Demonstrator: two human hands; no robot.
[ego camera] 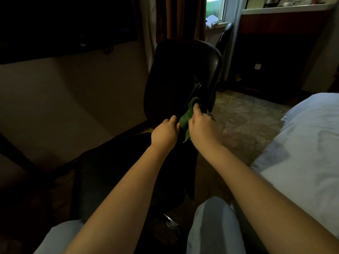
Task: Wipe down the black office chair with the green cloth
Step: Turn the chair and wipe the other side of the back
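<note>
The black office chair (176, 70) stands in front of me, its tall leather back facing me and its seat reaching toward my knees. A green cloth (186, 118) is bunched against the lower right part of the back, near the armrest. My right hand (200, 125) grips the cloth and presses it onto the chair. My left hand (166, 132) is just left of the cloth, its fingers curled around a dark part of the chair; what they hold is hard to make out in the dim light.
A bed with white bedding (302, 143) lies at the right. A dark desk (45, 52) runs along the left wall. Behind the chair are curtains (176, 17), a window and a second dark chair (226, 37). Patterned carpet (244, 121) covers the floor at right.
</note>
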